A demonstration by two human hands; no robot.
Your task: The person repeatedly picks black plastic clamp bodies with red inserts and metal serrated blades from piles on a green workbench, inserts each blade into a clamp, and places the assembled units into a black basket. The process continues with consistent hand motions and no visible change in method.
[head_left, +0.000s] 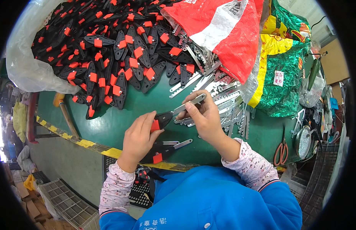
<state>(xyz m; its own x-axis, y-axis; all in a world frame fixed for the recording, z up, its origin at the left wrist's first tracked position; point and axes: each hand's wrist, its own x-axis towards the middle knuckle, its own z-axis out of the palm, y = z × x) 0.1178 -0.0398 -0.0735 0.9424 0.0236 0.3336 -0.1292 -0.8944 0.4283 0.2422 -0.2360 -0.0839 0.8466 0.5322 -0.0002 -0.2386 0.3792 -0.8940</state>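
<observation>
My left hand [137, 138] is closed around a black plastic handle piece [165, 118] with a red tab, held above the green table. In my right hand [204, 117] is a flat metal strip with a hole [195, 100], pinched between thumb and fingers. The strip's far end meets the tip of the black piece; whether it has entered a slot cannot be made out. Below, near the table edge, lie more black pieces with red tabs [157, 158], with metal strips [183, 143] sticking out beside them. Toothed metal strips [226, 101] are heaped just beyond my right hand.
A big heap of black red-tabbed pieces [138, 52] spills from a clear plastic bag [28, 57]. A red bag [239, 50] and a green-yellow bag [281, 63] stand at the back right. Scissors [280, 153] and a round metal dish [303, 142] lie right, a hammer [66, 115] left.
</observation>
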